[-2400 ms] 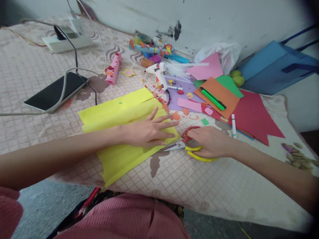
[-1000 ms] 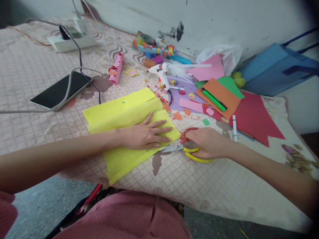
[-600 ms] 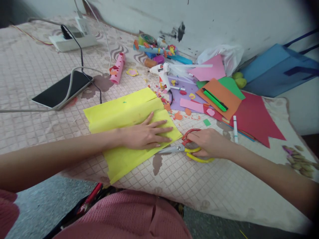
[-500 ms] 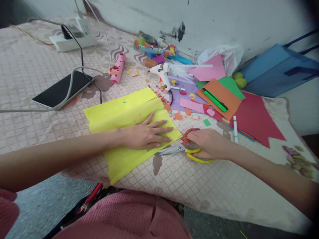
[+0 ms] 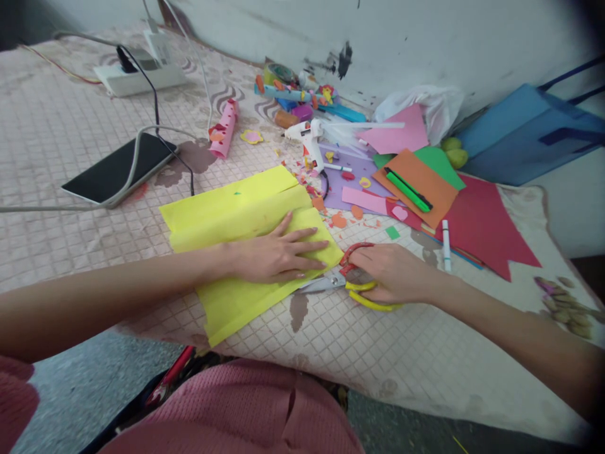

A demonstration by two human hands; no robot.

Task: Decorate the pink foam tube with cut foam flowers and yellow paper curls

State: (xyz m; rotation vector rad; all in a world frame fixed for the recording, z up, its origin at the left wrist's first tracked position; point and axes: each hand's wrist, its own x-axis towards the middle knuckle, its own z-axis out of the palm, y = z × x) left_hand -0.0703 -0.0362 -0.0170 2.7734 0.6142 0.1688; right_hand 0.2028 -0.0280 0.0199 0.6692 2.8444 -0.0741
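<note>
Home craft corner: quilted bedspread (image 5: pixel 70 126), scattered coloured paper (image 5: pixel 477 221).

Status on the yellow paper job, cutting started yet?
Done: the folded yellow paper sheet lies creased on the table, pressed flat by the left hand. In hand: the right hand rests on the red-and-yellow-handled scissors, blades beside the sheet's edge. Left: no cut shows in the sheet.

A black tablet (image 5: pixel 118 170) lies near the bed's (image 5: pixel 378 353) left edge with cables across it. A white power strip (image 5: pixel 142 75) sits at the far left corner. A white glue gun (image 5: pixel 307 135) stands mid-bed toward the far edge, beside purple paper (image 5: pixel 340 189). An orange sheet (image 5: pixel 418 183) carries a green cutter (image 5: pixel 406 190). Red paper (image 5: pixel 482 227) and a white marker (image 5: pixel 445 236) lie toward the right edge, before a blue bag (image 5: pixel 524 132).
</note>
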